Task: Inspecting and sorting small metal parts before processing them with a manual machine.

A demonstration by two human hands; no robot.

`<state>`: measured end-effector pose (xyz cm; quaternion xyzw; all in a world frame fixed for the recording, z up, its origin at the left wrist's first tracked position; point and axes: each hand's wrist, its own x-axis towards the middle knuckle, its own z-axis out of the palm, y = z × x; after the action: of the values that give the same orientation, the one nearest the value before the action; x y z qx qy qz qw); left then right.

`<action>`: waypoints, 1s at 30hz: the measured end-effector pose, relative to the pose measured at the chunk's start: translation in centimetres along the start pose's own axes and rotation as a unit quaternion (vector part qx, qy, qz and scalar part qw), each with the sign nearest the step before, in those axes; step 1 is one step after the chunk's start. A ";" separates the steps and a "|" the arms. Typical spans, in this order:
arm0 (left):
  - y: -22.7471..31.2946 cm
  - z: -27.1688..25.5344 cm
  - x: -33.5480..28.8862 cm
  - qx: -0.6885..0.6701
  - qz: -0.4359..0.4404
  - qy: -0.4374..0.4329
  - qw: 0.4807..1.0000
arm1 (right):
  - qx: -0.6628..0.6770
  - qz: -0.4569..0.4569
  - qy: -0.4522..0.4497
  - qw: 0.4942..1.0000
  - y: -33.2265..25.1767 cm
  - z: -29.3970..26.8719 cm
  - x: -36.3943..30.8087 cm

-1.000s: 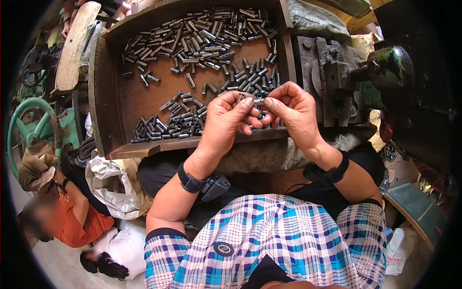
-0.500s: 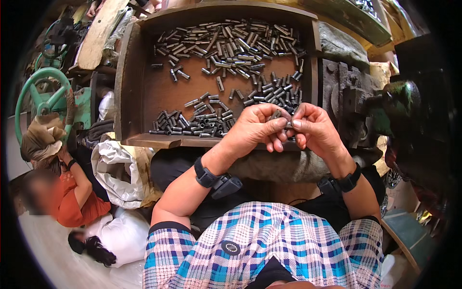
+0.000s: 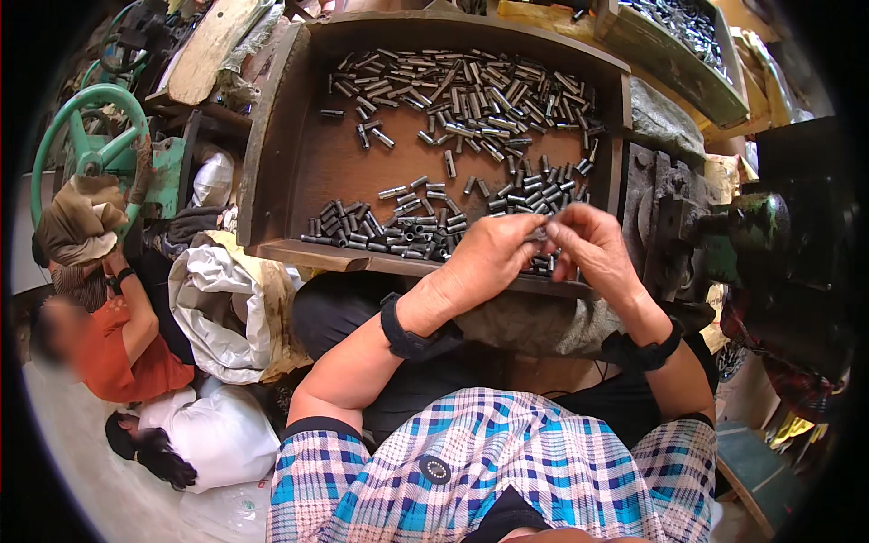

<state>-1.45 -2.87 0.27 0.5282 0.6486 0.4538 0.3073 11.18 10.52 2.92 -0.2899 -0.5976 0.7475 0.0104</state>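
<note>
Over the near right edge of a wooden tray point(image 3: 272, 145), my two hands meet at the fingertips. My left hand point(image 3: 493, 253) is closed, with thumb and fingers pinching a small grey metal tube point(image 3: 540, 237) that is mostly hidden. Thumb and forefinger of my right hand point(image 3: 593, 246) pinch at the same piece from the other side. Below and beyond the hands, short dark metal tubes point(image 3: 407, 237) lie in a pile along the tray's near side. A second, brighter heap of metal tubes point(image 3: 489, 90) spreads across its far side.
At the right stands a dark, greasy machine point(image 3: 760, 222). A green handwheel point(image 3: 89, 163) is at the left, near a person in an orange top point(image 3: 122, 353) and another in white point(image 3: 213, 439). A white sack point(image 3: 217, 312) sits left of my knees. Another box point(image 3: 674, 54) of metal parts is far right.
The view has shifted, so the tray appears further right and tilted. My left hand has turned more palm-down, and the fingers of my right hand have curled over the piece.
</note>
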 end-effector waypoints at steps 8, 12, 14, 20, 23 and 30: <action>-1.7 -4.4 -0.2 -0.470 -0.188 0.332 0.796 | -0.587 -0.391 -0.022 0.708 -2.0 3.7 9.3; -2.3 -5.1 -0.8 -0.461 -0.176 0.359 0.792 | -0.628 -0.430 -0.100 0.641 -1.5 5.6 12.8; -2.3 -5.2 -0.7 -0.439 -0.204 0.345 0.804 | -0.655 -0.455 -0.135 0.588 -2.0 5.7 13.1; -3.0 -5.0 0.1 -0.046 -0.122 0.259 0.957 | -0.553 -0.380 -0.028 0.741 -1.8 2.2 10.1; -2.6 -4.4 0.7 0.247 -0.053 0.220 0.942 | -0.427 -0.337 0.035 0.839 -1.8 0.6 6.3; -3.6 -3.8 1.2 0.377 -0.082 0.090 0.918 | -0.330 -0.236 0.083 0.910 -1.1 -1.2 -1.5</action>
<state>-6.55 -2.86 -1.37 0.5068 0.8375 0.1948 0.0617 12.61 11.36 4.44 -0.1887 -0.8581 0.4565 0.1400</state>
